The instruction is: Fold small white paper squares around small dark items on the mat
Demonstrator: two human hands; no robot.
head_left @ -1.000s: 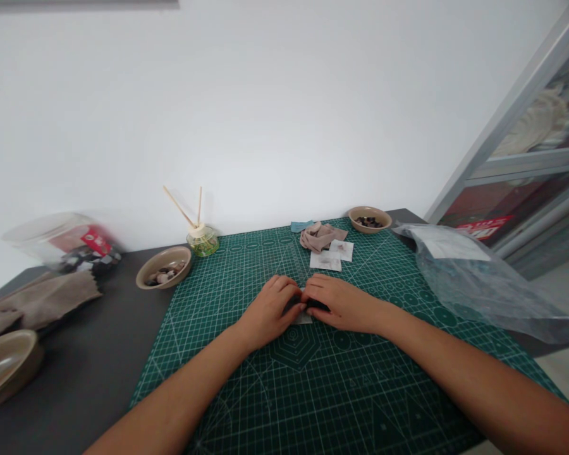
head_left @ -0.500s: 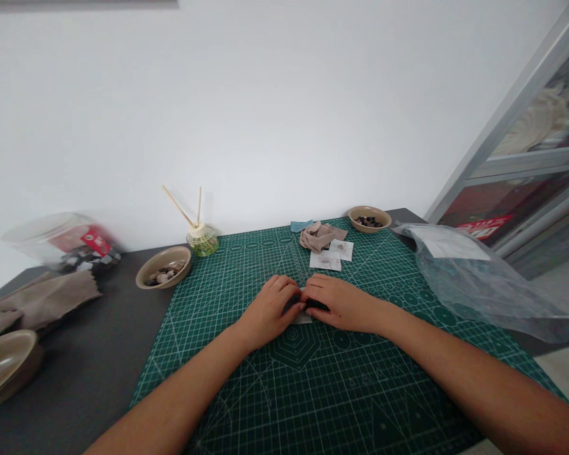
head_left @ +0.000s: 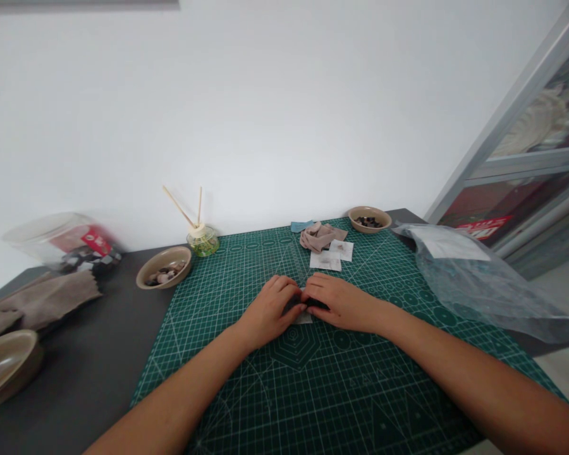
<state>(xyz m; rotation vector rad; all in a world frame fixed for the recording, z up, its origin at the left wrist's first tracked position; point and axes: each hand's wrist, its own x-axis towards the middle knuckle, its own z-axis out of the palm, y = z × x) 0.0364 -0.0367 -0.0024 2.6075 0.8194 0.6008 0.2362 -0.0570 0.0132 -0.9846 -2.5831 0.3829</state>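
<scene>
My left hand (head_left: 271,311) and my right hand (head_left: 340,302) meet over the middle of the green cutting mat (head_left: 246,392). Thumbs and fingers of both are closed in a pinch, fingertips nearly touching. Whatever lies between them is too small and too covered to name. Under the fingertips a small white paper piece (head_left: 304,319) shows in part. Just beyond the hands lie two white paper squares (head_left: 325,260) with faint marks, beside a crumpled beige cloth (head_left: 317,237) and a flat blue piece (head_left: 301,225).
Bowls of small dark and pale pieces stand at left (head_left: 145,278) and back right (head_left: 384,221). A reed diffuser (head_left: 202,242) is near the wall. At left are a clear tub (head_left: 52,243), folded cloth (head_left: 57,300) and another bowl (head_left: 9,363); a plastic bag (head_left: 469,284) lies right.
</scene>
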